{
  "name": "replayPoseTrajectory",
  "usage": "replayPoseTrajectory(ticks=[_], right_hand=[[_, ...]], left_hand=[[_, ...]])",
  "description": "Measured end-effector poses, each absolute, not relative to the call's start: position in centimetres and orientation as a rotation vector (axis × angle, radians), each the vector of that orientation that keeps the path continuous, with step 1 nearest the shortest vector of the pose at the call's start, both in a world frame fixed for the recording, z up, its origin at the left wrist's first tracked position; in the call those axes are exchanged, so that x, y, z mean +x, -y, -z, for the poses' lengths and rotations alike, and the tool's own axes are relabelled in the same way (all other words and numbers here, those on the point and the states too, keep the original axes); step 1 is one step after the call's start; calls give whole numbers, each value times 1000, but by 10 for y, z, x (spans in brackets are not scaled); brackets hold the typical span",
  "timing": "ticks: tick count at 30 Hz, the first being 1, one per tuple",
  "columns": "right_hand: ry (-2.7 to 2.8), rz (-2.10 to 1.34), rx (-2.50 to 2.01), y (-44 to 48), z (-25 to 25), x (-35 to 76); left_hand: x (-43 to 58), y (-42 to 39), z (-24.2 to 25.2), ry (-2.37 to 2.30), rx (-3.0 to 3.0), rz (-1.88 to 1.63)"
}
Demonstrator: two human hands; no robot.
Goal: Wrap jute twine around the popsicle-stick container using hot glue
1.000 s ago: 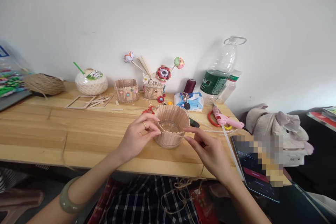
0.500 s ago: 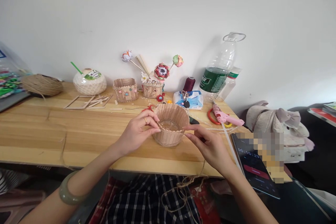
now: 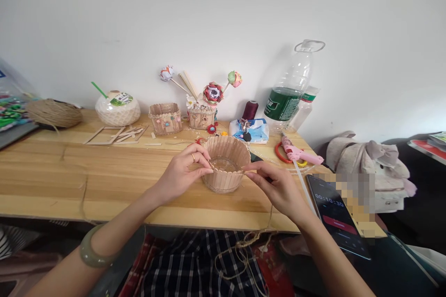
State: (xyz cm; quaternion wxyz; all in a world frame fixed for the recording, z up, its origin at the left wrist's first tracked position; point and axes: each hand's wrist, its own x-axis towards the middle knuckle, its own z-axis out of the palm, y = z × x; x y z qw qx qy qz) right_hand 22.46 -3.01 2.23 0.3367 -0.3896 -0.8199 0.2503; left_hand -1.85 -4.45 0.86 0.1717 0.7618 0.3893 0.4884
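A round basket of upright wooden sticks [image 3: 226,181] stands near the table's front edge, with a clear inner bottom. My left hand [image 3: 184,169] pinches thin twine at the basket's left front rim. On the right side of the rim, my right hand [image 3: 275,185] has thumb and index finger pinched together on the same thin twine. Loose twine [image 3: 244,246] hangs from the table edge over the lap. The twine between my fingers is hard to make out against the rim.
Behind stand two small decorated baskets [image 3: 165,123], a white coconut [image 3: 117,109], a twine ball [image 3: 54,112], a large bottle [image 3: 287,93] and a tissue pack [image 3: 258,132]. At right are a pink glue gun [image 3: 301,154], scissors and a phone [image 3: 334,213].
Both hands keep their pinch at the rim, with only a very slight shift. The whole view has moved a little, and the phone's timer has advanced one second.
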Motion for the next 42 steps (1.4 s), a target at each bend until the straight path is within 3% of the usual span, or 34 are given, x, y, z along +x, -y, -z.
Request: replayPoseTrajectory(ticks=[24, 31, 36, 42], right_hand=[[2157, -661, -860, 11, -18, 225], [2284, -659, -840, 10, -37, 231], [2227, -366, -1113, -13, -40, 248], [2392, -171, -1303, -26, 1, 237]], left_hand=[[-22, 34, -13, -1089, 2054, -1304], [-25, 29, -21, -1083, 2013, -1205], [-27, 29, -25, -1103, 2042, -1145], [-26, 29, -28, -1093, 2056, -1088]])
